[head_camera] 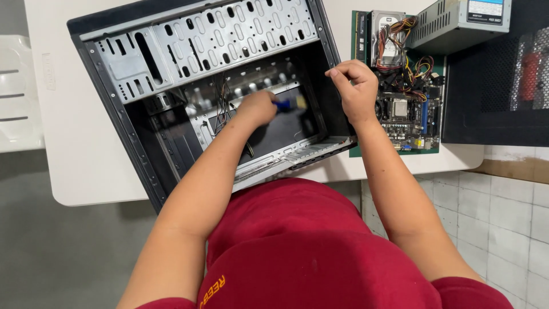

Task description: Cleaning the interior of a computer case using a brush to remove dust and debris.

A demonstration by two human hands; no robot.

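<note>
An open black computer case (137, 143) lies on its side on a white table (80, 149), its metal drive cage facing up. My left hand (257, 107) reaches inside the case and grips a blue-handled tool (284, 104), probably a screwdriver; the tool is blurred. Loose thin wires (222, 97) hang inside the case beside that hand. My right hand (355, 90) rests on the case's right edge, fingers curled over the rim.
To the right of the case lies a green motherboard (409, 114) with a bundle of coloured cables (409, 34) and a hard drive (386, 34). A grey power supply (457, 23) and a black mesh panel (492, 91) stand farther right. White chair (17, 91) at left.
</note>
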